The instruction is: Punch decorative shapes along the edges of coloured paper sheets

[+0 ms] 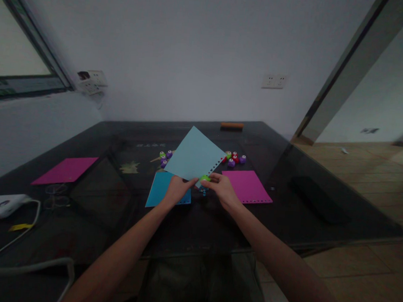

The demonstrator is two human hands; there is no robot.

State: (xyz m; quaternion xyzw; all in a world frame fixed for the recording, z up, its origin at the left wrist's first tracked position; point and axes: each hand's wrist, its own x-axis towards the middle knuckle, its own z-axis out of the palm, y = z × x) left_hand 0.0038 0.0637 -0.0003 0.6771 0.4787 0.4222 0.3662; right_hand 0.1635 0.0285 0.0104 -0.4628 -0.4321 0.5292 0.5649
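Note:
My left hand (177, 189) pinches the lower corner of a light blue sheet of paper (195, 153), which is raised and tilted above the table. A row of small holes runs along the sheet's lower right edge. At that edge, the fingers of my right hand (221, 187) close round a small green craft punch (205, 178). Small blue paper bits (204, 191) show just below the punch. Partly under my left hand lies a darker blue sheet (158, 189). To the right of my right hand rests a pink sheet (247, 185) with holes along its near edge.
Several purple, red and green punches (234, 159) cluster behind the pink sheet, and more punches (164, 159) stand left of the raised paper. Another pink sheet (67, 170), glasses (57, 196) and a white device (2, 206) with a cable lie left. A dark case (316, 199) is right.

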